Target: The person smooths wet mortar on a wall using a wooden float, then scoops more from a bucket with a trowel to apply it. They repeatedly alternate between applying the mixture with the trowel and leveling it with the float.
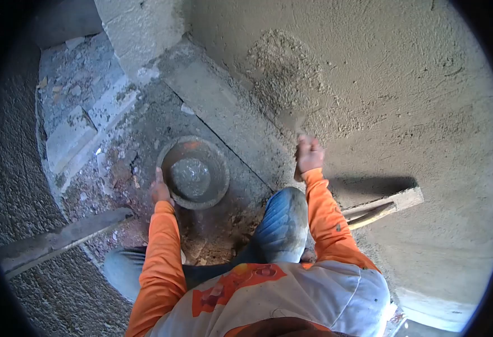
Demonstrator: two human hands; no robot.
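Observation:
My left hand [160,188] is closed on the left rim of a round, mortar-stained bowl [220,163], its thumb along the outer side. Wet grey mortar [190,176] lies in the bottom of the bowl. Near the wall, my right hand [310,153] is wrapped round the handle of a trowel [298,124], whose blade is blurred and hard to make out. Beside the trowel, a rough patch of fresh mortar [286,70] clings to the plastered wall [381,73].
A long board [224,112] lies along the wall's foot. A wooden float with a curved handle [389,205] rests at the right. Another plank [61,238] juts in from the left. Broken blocks [69,140] and rubble lie at the upper left.

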